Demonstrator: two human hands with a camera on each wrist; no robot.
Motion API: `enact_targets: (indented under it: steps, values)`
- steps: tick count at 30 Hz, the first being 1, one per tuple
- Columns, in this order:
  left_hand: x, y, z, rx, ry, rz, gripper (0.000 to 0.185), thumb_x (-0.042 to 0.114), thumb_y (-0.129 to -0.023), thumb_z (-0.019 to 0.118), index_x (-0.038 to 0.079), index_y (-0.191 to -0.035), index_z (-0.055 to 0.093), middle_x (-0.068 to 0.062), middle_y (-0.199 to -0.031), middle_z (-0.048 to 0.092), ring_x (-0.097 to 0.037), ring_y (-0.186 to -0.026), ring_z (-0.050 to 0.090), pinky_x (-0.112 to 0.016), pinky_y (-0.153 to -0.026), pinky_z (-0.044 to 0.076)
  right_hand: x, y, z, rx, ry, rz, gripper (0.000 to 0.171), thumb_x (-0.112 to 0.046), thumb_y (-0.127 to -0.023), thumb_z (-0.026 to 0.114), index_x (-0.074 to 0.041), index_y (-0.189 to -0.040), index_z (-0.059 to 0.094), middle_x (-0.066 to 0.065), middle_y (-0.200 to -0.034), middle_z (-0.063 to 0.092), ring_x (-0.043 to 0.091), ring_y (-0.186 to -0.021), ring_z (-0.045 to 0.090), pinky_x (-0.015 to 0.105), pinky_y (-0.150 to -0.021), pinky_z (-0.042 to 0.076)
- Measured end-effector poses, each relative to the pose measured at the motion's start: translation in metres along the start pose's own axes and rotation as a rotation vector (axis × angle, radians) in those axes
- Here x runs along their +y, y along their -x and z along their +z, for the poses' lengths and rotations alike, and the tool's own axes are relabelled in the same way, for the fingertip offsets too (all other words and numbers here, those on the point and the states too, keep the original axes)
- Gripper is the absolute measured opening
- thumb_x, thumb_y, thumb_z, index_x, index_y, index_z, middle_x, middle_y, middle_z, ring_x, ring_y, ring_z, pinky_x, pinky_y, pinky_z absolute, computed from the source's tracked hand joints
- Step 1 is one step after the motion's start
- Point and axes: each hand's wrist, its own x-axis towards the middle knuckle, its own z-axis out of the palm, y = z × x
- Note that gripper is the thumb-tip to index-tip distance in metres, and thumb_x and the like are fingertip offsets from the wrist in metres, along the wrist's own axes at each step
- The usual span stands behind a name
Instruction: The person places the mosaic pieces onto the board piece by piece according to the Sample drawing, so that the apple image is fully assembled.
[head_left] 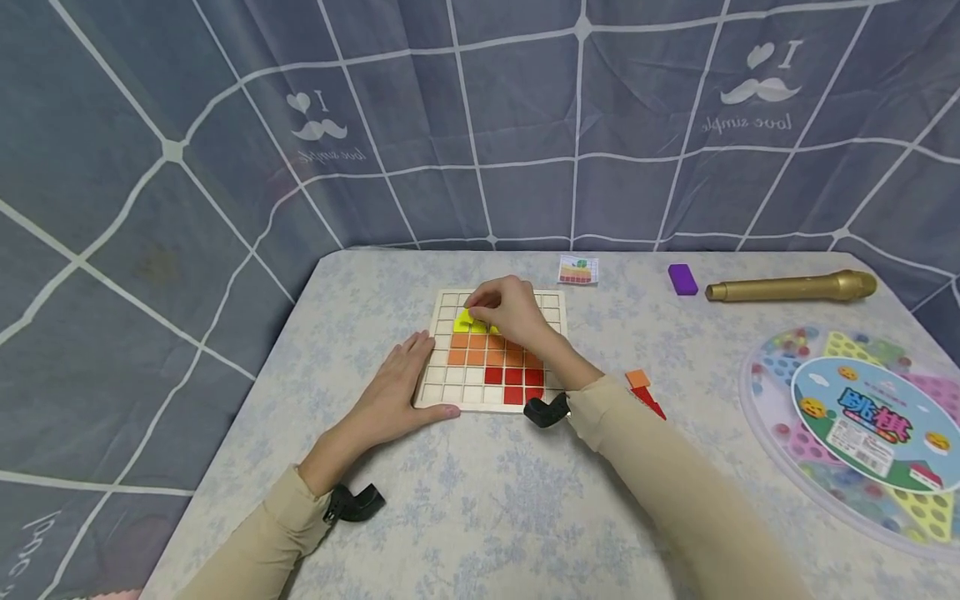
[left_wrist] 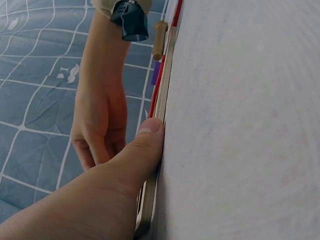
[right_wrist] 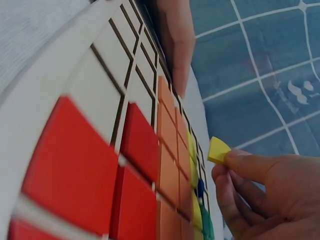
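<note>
A square white board point(head_left: 453, 393) with a raised grid lies on the table, partly filled with rows of red tiles point(head_left: 513, 377), orange tiles point(head_left: 476, 357) and yellow tiles. Between thumb and fingertips, my right hand point(head_left: 513, 310) pinches a yellow tile point(right_wrist: 218, 151) over the upper part of the grid. A blue tile point(right_wrist: 200, 189) and a green tile point(right_wrist: 206, 224) show past the yellow row in the right wrist view. My left hand point(head_left: 390, 385) rests at the board's left edge, fingers extended along it. Its thumb point(left_wrist: 150, 132) touches the near edge.
Right of the board lie a loose orange tile point(head_left: 637, 378) and red tiles point(head_left: 649, 402), partly beside my right sleeve. Behind it is a small picture card point(head_left: 578, 271). Further right are a purple block point(head_left: 682, 280), a gold microphone point(head_left: 787, 288) and a round Chinese checkers set point(head_left: 765, 442).
</note>
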Motion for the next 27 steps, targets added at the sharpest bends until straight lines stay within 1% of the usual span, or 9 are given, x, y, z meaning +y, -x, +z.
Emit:
enact_targets:
  steps: [4, 11, 19, 24, 27]
  values:
    - [0.000, -0.001, -0.001, 0.002, 0.003, 0.000, 0.117, 0.055, -0.086, 0.083, -0.001, -0.167, 0.019, -0.020, -0.175, 0.017, -0.035, -0.164, 0.011, -0.052, -0.135, 0.009, -0.006, -0.008, 0.011, -0.012, 0.012, -0.005, 0.007, -0.012, -0.097, 0.078, -0.009, -0.100, 0.084, 0.004, -0.092, 0.081, 0.018, -0.085, 0.073, 0.032, -0.081, 0.060]
    - [0.000, 0.000, -0.001, -0.001, 0.002, 0.000, 0.117, 0.055, -0.086, 0.083, -0.001, -0.167, 0.019, -0.019, -0.175, 0.017, -0.035, -0.164, 0.011, -0.052, -0.135, 0.009, -0.007, -0.014, 0.030, -0.037, 0.049, -0.010, 0.009, -0.014, -0.099, 0.076, -0.011, -0.103, 0.084, 0.003, -0.095, 0.081, 0.017, -0.088, 0.074, 0.031, -0.085, 0.060]
    - [0.001, 0.000, -0.001, -0.007, 0.000, 0.000, 0.117, 0.056, -0.087, 0.082, 0.000, -0.168, 0.019, -0.018, -0.176, 0.016, -0.033, -0.165, 0.011, -0.051, -0.135, 0.008, -0.009, -0.013, 0.039, -0.032, 0.112, -0.021, 0.012, -0.014, -0.100, 0.075, -0.012, -0.107, 0.085, 0.003, -0.104, 0.082, 0.019, -0.102, 0.075, 0.033, -0.094, 0.060]
    - [0.001, -0.001, -0.002, -0.007, 0.000, 0.001, 0.117, 0.056, -0.087, 0.082, 0.000, -0.167, 0.019, -0.019, -0.176, 0.016, -0.034, -0.165, 0.010, -0.051, -0.135, 0.008, -0.009, -0.009, 0.041, -0.044, 0.149, -0.054, 0.013, -0.012, -0.100, 0.074, -0.010, -0.107, 0.085, 0.004, -0.105, 0.082, 0.019, -0.100, 0.076, 0.031, -0.092, 0.062]
    - [0.001, -0.001, -0.002, -0.007, 0.000, 0.002, 0.117, 0.056, -0.086, 0.082, 0.000, -0.167, 0.020, -0.019, -0.175, 0.017, -0.034, -0.165, 0.011, -0.051, -0.135, 0.008, -0.009, -0.004, 0.039, -0.038, 0.162, -0.061, 0.014, -0.009, -0.100, 0.074, -0.007, -0.110, 0.083, 0.007, -0.104, 0.081, 0.020, -0.096, 0.075, 0.031, -0.087, 0.062]
